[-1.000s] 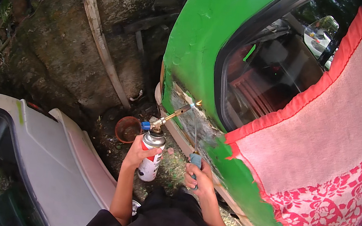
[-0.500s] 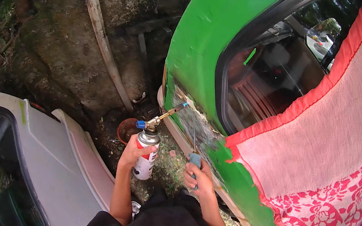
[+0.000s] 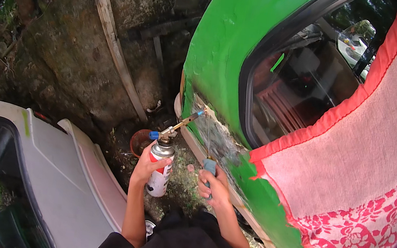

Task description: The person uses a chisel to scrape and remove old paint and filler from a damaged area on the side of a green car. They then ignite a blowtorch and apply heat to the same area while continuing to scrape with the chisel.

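Observation:
My left hand (image 3: 146, 165) is closed around a gas torch (image 3: 160, 176), a white and red canister with a brass burner on top. A small blue flame at the nozzle points at a scraped, bare patch (image 3: 224, 139) on the green car panel (image 3: 217, 52). In my right hand (image 3: 215, 188) is a screwdriver (image 3: 209, 167) with a grey-blue handle. Its long thin shaft reaches up to the same patch, its tip close to the flame. Whether the tip touches the panel I cannot tell. Darkened paint borders the patch's upper edge.
A pink and red patterned towel (image 3: 343, 156) hangs over the car's side by the window (image 3: 298, 81). On my left stands a white car (image 3: 64, 167). A reddish-brown pot (image 3: 140, 141) sits on the ground beyond the torch, and a long wooden strip (image 3: 114, 44) leans on the wall.
My right hand has moved slightly up and left with the screwdriver, whose tip is now nearer the flame. The torch stays almost in place.

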{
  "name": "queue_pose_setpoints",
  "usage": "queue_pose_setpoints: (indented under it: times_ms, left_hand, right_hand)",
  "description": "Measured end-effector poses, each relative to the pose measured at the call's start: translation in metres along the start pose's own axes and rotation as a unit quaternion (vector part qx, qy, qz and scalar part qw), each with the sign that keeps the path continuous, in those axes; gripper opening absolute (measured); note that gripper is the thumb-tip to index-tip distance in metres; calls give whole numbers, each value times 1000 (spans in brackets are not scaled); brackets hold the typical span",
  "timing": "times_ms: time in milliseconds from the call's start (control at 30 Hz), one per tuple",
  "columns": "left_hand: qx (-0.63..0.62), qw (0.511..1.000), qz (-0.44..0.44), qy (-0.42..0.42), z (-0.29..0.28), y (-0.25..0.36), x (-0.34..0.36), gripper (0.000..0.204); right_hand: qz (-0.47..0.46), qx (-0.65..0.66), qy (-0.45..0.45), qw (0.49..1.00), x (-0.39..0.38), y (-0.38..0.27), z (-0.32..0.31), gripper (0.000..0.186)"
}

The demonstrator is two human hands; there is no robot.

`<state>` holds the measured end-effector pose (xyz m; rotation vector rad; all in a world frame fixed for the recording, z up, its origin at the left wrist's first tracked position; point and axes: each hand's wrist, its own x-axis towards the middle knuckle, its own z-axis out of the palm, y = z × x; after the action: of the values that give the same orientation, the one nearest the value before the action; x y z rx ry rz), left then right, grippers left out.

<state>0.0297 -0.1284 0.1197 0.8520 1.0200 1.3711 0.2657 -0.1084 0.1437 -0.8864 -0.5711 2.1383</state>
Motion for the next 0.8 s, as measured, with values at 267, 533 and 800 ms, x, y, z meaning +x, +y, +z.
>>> queue_pose_setpoints:
  times_ms: [267,533,800]
  left_hand:
    - [-3,1000,-7,-12,2,1,4,55]
    - [-16,1000,2,17,-9,-6,-6,55]
    - [-28,1000,-6,-2,-6,-9,-6,50]
  right_hand:
    - [-2,-5,-8,1000,11,-1,7,25]
    - [-6,-21,-17,1000,16,-1,1,20]
    - [-9,-33,-15,999,10,-3,-1,18]
